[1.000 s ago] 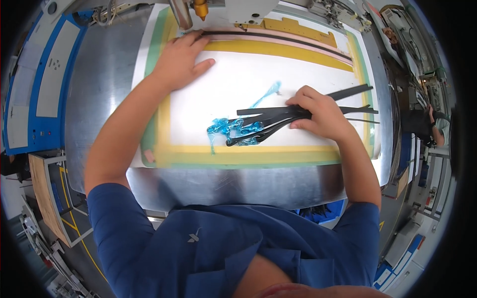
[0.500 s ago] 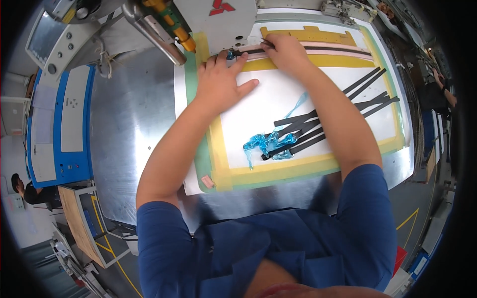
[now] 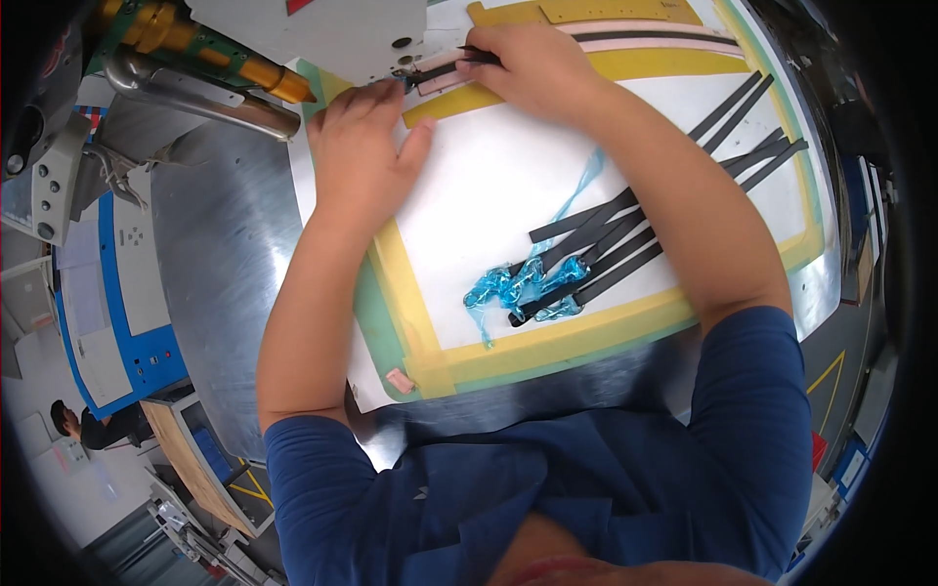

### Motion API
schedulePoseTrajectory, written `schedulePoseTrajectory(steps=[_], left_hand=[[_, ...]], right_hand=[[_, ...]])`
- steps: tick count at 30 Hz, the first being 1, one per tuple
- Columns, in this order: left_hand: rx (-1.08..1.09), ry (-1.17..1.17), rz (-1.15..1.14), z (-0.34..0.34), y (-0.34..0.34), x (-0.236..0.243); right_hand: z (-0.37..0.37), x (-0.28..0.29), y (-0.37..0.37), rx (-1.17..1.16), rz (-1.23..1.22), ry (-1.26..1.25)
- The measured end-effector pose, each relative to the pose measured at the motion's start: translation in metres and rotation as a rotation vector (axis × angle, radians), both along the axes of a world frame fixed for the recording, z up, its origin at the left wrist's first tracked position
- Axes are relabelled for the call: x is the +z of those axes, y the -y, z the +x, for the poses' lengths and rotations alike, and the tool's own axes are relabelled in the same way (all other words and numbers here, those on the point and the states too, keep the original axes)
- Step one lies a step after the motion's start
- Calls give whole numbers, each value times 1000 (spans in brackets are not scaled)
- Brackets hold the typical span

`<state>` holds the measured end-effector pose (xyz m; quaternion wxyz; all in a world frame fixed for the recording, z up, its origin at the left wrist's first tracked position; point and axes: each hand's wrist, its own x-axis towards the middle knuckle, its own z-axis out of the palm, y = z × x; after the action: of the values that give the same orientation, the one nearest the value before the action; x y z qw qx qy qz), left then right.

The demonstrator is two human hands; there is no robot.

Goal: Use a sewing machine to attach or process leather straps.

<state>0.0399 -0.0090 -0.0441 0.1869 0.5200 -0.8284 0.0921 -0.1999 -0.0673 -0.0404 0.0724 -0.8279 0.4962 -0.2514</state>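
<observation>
A black strap (image 3: 625, 36) lies along a pink-lined slot in a yellow template (image 3: 674, 64), with shiny blue film at its left end. My left hand (image 3: 362, 146) rests at that end, fingers stretched forward and thumb apart; its fingertips touch or nearly touch the film-wrapped tip. My right hand (image 3: 537, 68) is closed on dark pointed tweezers (image 3: 480, 56), held over the strap just right of my left fingertips. Right of centre, under my right forearm, several loose black straps (image 3: 616, 278) lie in a bundle. Crinkled blue film (image 3: 523, 283) wraps their near ends.
A white sheet (image 3: 469, 186) bordered with yellow and green tape covers the work plate. Above it, at upper left, hang a machine head with a brass-coloured nozzle (image 3: 278, 80) and a metal tube (image 3: 195, 93). A blue-and-white cabinet (image 3: 117, 303) stands left. Another person (image 3: 93, 425) is far left.
My view has turned, so the plate and both hands appear further left. The hands stay close to the strap's left end, and the tweezers remain in my right hand.
</observation>
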Motion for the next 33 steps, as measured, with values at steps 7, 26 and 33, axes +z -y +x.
schedulePoseTrajectory(steps=[7, 26, 33], left_hand=[[-21, -48, -87, 4, 4, -1], [3, 19, 89, -8, 4, 2], [-4, 10, 97, -6, 4, -1]], right_hand=[[1, -1, 0, -12, 10, -54], [7, 2, -9, 169, -66, -200], [10, 5, -14, 140, -15, -167]])
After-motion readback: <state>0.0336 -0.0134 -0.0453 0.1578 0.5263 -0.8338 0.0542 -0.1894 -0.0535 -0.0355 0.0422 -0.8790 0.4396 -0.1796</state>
